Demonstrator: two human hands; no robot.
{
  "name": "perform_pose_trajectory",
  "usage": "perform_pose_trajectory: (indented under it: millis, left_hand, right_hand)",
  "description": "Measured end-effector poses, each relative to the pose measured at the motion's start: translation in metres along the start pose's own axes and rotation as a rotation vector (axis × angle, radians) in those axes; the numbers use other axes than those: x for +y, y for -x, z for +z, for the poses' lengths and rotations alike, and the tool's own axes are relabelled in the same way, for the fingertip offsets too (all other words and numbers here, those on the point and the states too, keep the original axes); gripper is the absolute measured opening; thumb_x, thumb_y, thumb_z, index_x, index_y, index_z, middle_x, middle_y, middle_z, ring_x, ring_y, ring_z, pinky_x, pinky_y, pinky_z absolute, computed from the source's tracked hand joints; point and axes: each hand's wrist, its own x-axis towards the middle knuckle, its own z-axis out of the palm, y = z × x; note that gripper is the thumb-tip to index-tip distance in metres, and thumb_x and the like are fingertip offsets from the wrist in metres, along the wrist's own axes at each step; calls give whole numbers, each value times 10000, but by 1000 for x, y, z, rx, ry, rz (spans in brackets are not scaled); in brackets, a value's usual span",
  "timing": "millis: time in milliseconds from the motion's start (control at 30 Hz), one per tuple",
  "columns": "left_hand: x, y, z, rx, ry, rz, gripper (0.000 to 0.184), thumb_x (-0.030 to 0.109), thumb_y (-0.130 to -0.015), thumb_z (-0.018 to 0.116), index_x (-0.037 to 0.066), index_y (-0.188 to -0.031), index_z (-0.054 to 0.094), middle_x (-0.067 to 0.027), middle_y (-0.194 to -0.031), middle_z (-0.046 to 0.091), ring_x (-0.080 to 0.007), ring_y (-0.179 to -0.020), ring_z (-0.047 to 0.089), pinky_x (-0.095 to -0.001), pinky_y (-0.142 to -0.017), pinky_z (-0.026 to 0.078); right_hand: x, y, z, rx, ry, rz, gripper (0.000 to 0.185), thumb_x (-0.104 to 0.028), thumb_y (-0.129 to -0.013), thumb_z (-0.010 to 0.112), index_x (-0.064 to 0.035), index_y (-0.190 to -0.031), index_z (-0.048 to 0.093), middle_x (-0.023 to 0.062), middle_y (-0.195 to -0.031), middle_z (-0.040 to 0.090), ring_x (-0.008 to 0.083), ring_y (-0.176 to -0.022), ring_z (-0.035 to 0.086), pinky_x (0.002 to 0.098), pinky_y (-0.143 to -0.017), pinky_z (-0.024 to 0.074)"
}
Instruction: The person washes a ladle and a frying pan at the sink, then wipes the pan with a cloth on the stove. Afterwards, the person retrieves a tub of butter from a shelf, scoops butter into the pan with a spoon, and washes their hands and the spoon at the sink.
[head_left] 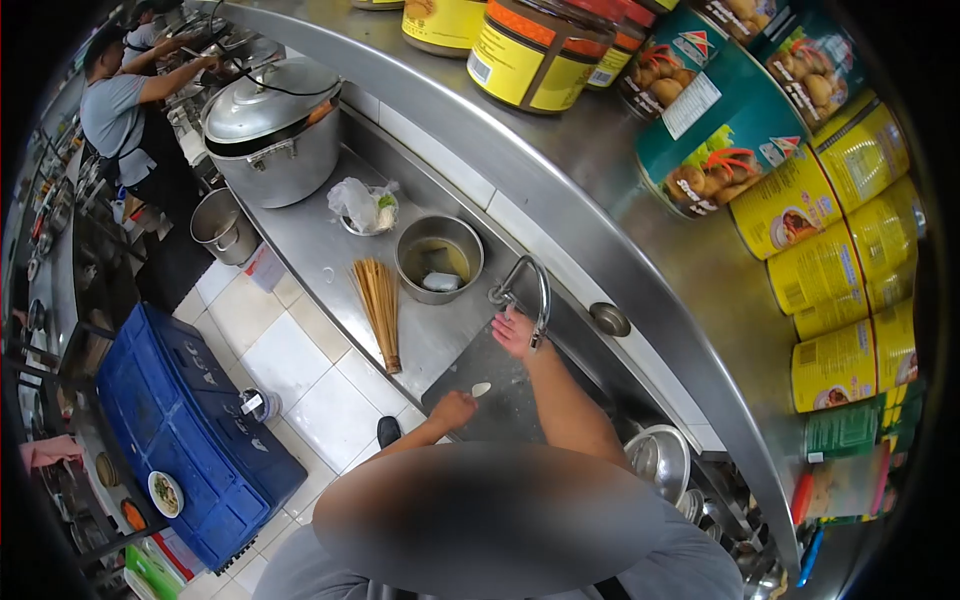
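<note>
My left hand (453, 412) is closed, and a small pale oval thing (481, 388), like a spoon's bowl, sticks out past its fingers; I cannot make out its kind. It is over the near edge of a dark cutting board (500, 378). Higher up, my right hand (513, 332) is open with fingers spread, just below the tap's base and beside the curved steel tap (543, 290). A steel pot (403, 262) with murky liquid and a whitish object (441, 282) inside stands left of the tap. Beside it lies a bamboo-stick bundle (376, 310).
A shelf (560, 165) with jars and cans (720, 130) overhangs the right side. A large lidded pot (270, 150) and a plastic bag (362, 203) stand along the counter. Behind on the left are blue bins (190, 430) and a co-worker (120, 110).
</note>
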Motion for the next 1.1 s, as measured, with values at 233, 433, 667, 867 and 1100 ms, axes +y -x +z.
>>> perform_pose_trajectory:
  millis: [233,433,667,867,1100]
  left_hand:
    - [48,-4,-15,-258,638,-217,323,287,-962,457,75,-1062,680,-16,-610,481,-108,-501,429,-295,-468,358]
    - [83,-23,-8,-426,888,-341,262,291,-918,505,96,-940,679,50,-592,389,-84,-465,325,-281,-421,261]
    - [53,-14,0,72,-299,274,270,257,-901,506,91,-1026,678,-127,-787,699,-237,-690,699,-408,-581,537]
    - [38,27,-18,77,-642,127,191,190,-825,581,95,-949,691,-119,-914,720,-302,-795,717,-450,-666,565]
    - [86,109,-120,220,-212,78,222,260,-869,629,48,-896,691,-149,-875,689,-347,-851,673,-456,-724,529]
  right_hand:
    - [7,44,-47,-90,356,118,228,-285,-869,714,-96,-964,629,1,-928,650,181,-927,617,383,-879,492]
    - [11,109,-50,63,725,-3,209,-188,-835,735,-77,-1002,676,23,-921,688,150,-820,644,319,-720,492]
    - [18,26,-109,118,1234,-213,157,-68,-826,675,-44,-977,711,34,-865,705,132,-777,653,273,-691,497]
    - [-30,28,-44,-216,532,101,446,-403,-901,599,-111,-1239,608,84,-1320,583,229,-1205,532,413,-1003,412]
    - [-64,-56,-40,-315,18,294,172,-232,-853,546,-98,-945,600,26,-940,627,248,-1012,613,506,-948,447]
